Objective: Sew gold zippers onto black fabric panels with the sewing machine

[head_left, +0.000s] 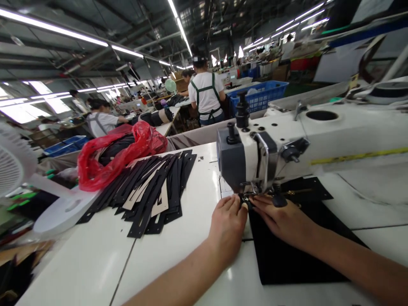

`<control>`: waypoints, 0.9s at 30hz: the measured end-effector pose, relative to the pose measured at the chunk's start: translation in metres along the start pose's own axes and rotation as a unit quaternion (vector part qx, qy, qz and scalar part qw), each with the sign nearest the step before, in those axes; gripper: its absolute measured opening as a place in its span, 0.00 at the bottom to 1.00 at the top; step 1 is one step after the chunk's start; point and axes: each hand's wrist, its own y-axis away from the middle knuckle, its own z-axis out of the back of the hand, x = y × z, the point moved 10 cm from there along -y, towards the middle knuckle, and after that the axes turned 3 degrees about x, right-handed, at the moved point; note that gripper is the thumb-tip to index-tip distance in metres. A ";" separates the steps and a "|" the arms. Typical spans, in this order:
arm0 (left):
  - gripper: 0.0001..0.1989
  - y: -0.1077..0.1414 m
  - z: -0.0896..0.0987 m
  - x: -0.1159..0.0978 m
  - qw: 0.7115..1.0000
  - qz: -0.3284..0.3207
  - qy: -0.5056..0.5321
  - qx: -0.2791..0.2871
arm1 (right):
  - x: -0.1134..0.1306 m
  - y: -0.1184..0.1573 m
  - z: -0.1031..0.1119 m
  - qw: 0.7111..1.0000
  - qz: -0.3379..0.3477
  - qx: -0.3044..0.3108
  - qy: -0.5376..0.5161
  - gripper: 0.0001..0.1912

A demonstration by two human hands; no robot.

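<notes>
At the sewing machine's [248, 153] presser foot, my left hand [228, 225] has its fingers curled and pinched at the edge of a black fabric panel [287, 259]. My right hand [280, 214] lies over the same panel with its fingers stretched toward the needle area. The panel rests on the white table under my right forearm. A black strip with a gold-coloured zipper [301, 192] lies behind my right hand, beneath the machine arm. The fingertips of both hands almost meet, and the stitching point is mostly hidden.
A fanned pile of black strips with slots [159, 191] lies left on the white table [178, 259]. Behind it is a red plastic bag [95, 174]. A white fan [57, 191] stands at the left edge. Beyond are a blue crate [264, 91] and people working.
</notes>
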 end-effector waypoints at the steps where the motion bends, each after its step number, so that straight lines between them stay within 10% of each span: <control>1: 0.08 0.000 0.001 0.000 1.000 -0.001 0.001 -0.008 | 0.000 0.000 0.000 1.000 -0.002 0.000 -0.004 0.15; 27: 0.08 -0.002 -0.009 0.009 0.999 -0.007 0.021 -0.033 | -0.006 -0.001 0.002 1.000 0.003 -0.020 -0.016 0.15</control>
